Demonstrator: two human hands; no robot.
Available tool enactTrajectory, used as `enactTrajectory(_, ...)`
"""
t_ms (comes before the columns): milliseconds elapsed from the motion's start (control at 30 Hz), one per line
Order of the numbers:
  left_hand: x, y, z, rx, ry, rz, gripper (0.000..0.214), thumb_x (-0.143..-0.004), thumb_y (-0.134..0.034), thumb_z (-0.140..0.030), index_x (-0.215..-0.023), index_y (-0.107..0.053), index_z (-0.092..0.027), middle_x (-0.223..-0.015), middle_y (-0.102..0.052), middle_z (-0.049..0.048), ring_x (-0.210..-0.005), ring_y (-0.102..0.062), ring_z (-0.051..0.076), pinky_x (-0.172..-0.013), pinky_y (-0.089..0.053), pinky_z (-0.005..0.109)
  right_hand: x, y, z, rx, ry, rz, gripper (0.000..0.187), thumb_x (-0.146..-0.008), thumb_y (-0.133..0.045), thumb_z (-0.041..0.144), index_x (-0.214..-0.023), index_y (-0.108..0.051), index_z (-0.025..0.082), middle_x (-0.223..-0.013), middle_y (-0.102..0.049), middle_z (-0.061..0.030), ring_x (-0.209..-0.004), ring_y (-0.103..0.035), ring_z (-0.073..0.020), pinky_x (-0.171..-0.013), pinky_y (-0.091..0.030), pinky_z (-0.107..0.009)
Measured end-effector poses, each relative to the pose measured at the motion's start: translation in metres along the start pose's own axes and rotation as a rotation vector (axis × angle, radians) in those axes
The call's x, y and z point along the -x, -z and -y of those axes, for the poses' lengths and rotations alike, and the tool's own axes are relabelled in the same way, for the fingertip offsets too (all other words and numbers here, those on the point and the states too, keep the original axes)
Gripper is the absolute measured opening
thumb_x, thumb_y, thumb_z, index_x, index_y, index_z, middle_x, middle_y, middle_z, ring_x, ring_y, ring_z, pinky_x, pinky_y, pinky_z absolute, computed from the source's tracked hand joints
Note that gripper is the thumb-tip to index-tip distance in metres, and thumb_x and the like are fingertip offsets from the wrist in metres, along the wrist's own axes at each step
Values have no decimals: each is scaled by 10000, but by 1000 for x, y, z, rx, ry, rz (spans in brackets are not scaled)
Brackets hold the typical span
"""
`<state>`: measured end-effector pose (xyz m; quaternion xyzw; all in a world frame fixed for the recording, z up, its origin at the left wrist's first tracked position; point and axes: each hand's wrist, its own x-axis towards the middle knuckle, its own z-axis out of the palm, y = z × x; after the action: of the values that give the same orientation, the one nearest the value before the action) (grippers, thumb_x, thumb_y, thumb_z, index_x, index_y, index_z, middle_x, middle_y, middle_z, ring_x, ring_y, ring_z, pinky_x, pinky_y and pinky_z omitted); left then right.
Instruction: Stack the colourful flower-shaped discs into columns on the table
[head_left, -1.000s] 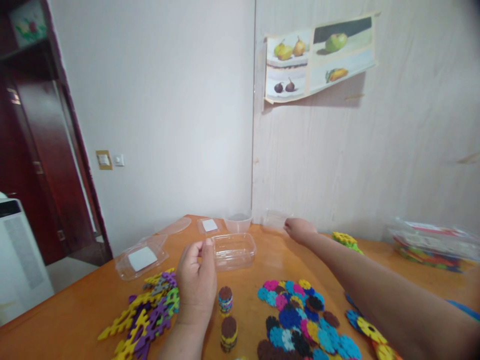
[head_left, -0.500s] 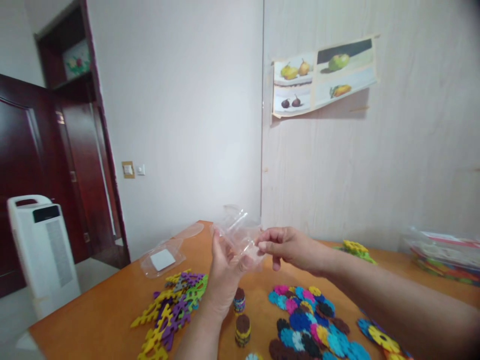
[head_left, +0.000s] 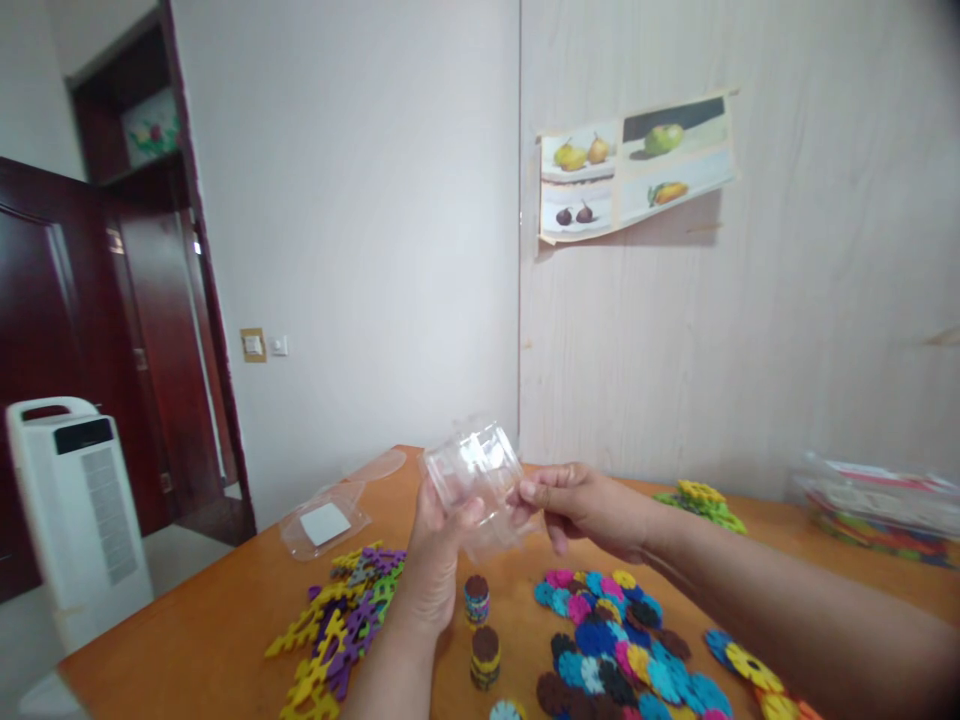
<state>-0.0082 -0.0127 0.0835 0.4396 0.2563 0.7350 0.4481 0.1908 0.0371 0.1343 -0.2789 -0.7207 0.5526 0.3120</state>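
My left hand (head_left: 439, 560) and my right hand (head_left: 589, 505) both grip clear plastic containers (head_left: 480, 480), raised above an orange table (head_left: 195, 640). The left thumb presses on the near side; the right thumb and fingers pinch the right edge. How many containers are stacked in my hands I cannot tell. Below them stand two short stacks of round toy discs (head_left: 477, 600) (head_left: 485, 657).
Yellow, purple and green interlocking pieces (head_left: 337, 625) lie at the left. Flat coloured discs (head_left: 607, 650) spread at the right. A clear lid with a white label (head_left: 324, 521) lies far left. A bag of pieces (head_left: 877, 500) sits far right. A white appliance (head_left: 71, 510) stands on the floor.
My left hand lifted the rectangular clear container off the table. My right hand came back from the far edge and joined it. Now both hold the clear plastic, turned slightly.
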Motion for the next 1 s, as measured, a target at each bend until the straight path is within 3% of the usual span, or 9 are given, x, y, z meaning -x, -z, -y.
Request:
enactTrajectory(133,-9,18,3,92,17,-248,689,-738,-796,-423,-1352,-528,-263,-1135,-698,53,-992,-668,179,-904,-504,324,4,21,3,14,8,-197,409,-856,-685,552,-940,-709,152,-989,-756,-77,-458,-499,-36,-475,-244,-219)
enactTrajectory(233,-12,23,3,185,88,-291,574,-741,-777,-449,-1241,-594,-233,-1132,-698,61,-956,-676,181,-837,-525,305,7,38,-5,119,-33,-216,414,-880,-643,558,-1019,-710,174,-1048,-748,-83,-538,-561,-71,-485,-276,-216)
enactTrajectory(367,-12,22,-2,292,96,-264,431,-747,-743,-456,-1082,-654,-199,-1049,-706,55,-890,-685,199,-806,-550,336,11,56,-27,578,-21,-338,355,-943,-538,477,-1073,-720,201,-976,-752,-67,-632,-629,-148,-607,-437,-280)
enactTrajectory(467,-13,25,-2,359,137,-266,342,-775,-703,-454,-1003,-653,-203,-1085,-703,63,-906,-689,206,-806,-555,344,16,70,-44,1039,-23,-388,336,-971,-475,420,-1044,-741,228,-997,-765,-83,-851,-688,-237,-715,-457,-327)
enactTrajectory(567,-14,30,0,402,173,-230,322,-791,-675,-457,-998,-648,-212,-1141,-691,73,-969,-687,231,-798,-564,352,21,80,-62,1291,-134,-349,331,-980,-446,363,-1006,-748,229,-1026,-771,-103,-947,-696,-273,-740,-448,-329)
enactTrajectory(800,-15,30,2,393,208,-197,484,-813,-633,-492,-1182,-643,-180,-1282,-620,136,-1066,-662,263,-765,-589,346,18,84,-99,1314,-226,-297,281,-927,-506,269,-972,-773,195,-1011,-777,-139,-947,-717,-269,-781,-469,-324)
enactTrajectory(1000,-15,30,2,384,208,-212,557,-802,-641,-484,-1242,-634,-142,-1355,-579,169,-1062,-658,273,-750,-590,352,16,86,-101,1208,-156,-369,365,-851,-586,256,-1172,-739,173,-1159,-747,-144,-1075,-680,-275,-914,-471,-338)
